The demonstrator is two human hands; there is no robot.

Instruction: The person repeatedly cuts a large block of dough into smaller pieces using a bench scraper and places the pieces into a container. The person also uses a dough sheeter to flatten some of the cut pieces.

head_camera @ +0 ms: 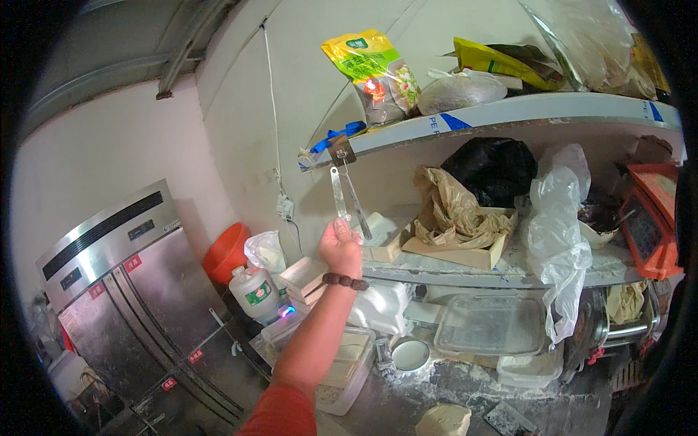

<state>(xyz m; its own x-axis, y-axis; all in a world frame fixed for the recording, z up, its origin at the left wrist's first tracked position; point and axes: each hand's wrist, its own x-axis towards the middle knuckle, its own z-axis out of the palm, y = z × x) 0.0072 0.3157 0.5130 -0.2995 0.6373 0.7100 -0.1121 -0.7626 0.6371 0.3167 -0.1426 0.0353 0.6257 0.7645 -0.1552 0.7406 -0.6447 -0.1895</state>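
My left hand (341, 248), with a beaded bracelet at the wrist, reaches up in front of the shelves. Its thumb and fingers pinch the lower part of a flat metal utensil handle (338, 191) with a hole at its top. That top end is close to a hook on a dark plate (342, 151) at the upper shelf's corner; whether it touches the hook cannot be told. A second slim metal utensil (357, 204) hangs from the hook, just right of the handle. My right hand is out of view.
The upper shelf (403, 133) holds food bags. Below, the lower shelf (463, 278) carries a carton with brown paper (458, 218) and an orange scale (651, 223). Dough (444, 419) and a metal scraper (510, 419) lie on the floury worktop. A steel refrigerator (147, 278) stands left.
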